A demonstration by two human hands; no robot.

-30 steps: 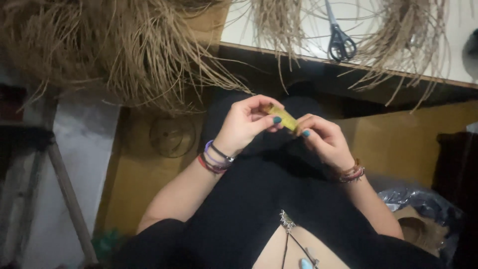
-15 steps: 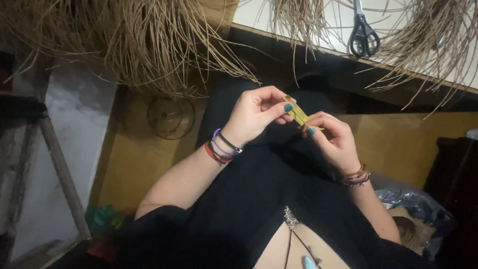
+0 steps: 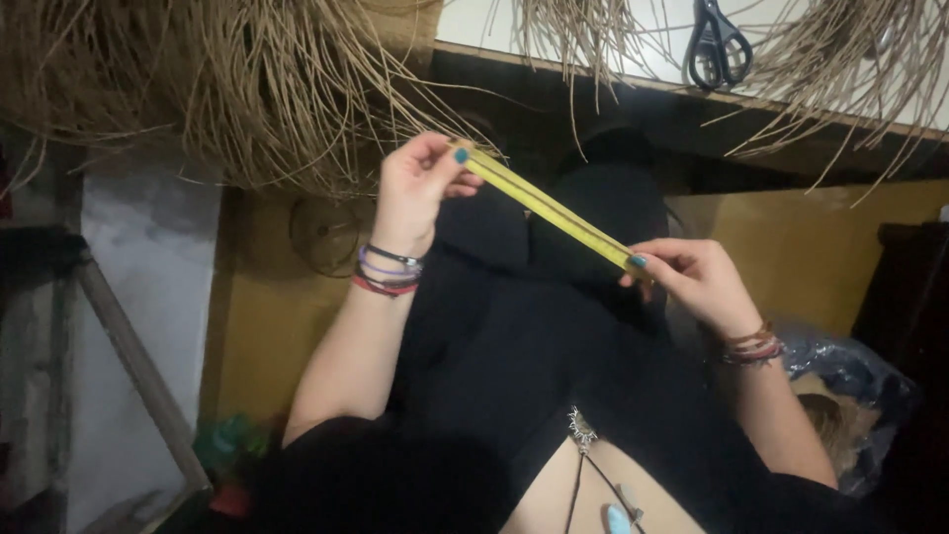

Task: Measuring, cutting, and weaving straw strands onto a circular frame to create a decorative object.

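One head-worn camera looks steeply down, close over the lap (image 3: 534,326).

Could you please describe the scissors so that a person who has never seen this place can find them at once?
Look at the white tabletop along the top edge of the view, above the person's lap. Near its right end, between two bundles of dry straw, lie the scissors. Their dark handles and grey metal blades set them apart from the tan, stringy straw around them.
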